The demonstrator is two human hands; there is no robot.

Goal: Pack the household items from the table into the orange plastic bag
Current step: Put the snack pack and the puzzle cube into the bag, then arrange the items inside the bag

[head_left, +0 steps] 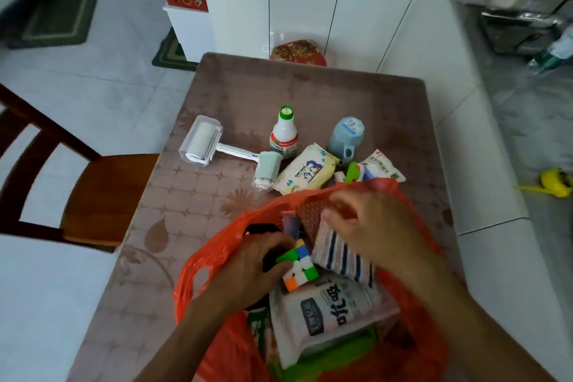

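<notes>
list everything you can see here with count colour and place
orange plastic bag: 1, orange, near table edge, open
puzzle cube: 1, multicolour, in bag, under left fingers
striped cloth: 1, blue-white, in bag
white packet: 1, white, in bag
lint roller: 1, white, table left
spare roll: 1, pale green, beside roller handle
bottle: 1, white, green cap, upright, table centre
baby wipes: 1, cream, centre
mug: 1, blue-grey, behind wipes
small packet: 1, white, right
table: 1, brown
chair: 1, wooden, left
left hand: on cube
right hand: on cloth

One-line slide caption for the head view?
Left hand sets puzzle cube into orange bag; right hand holds striped cloth.
</notes>
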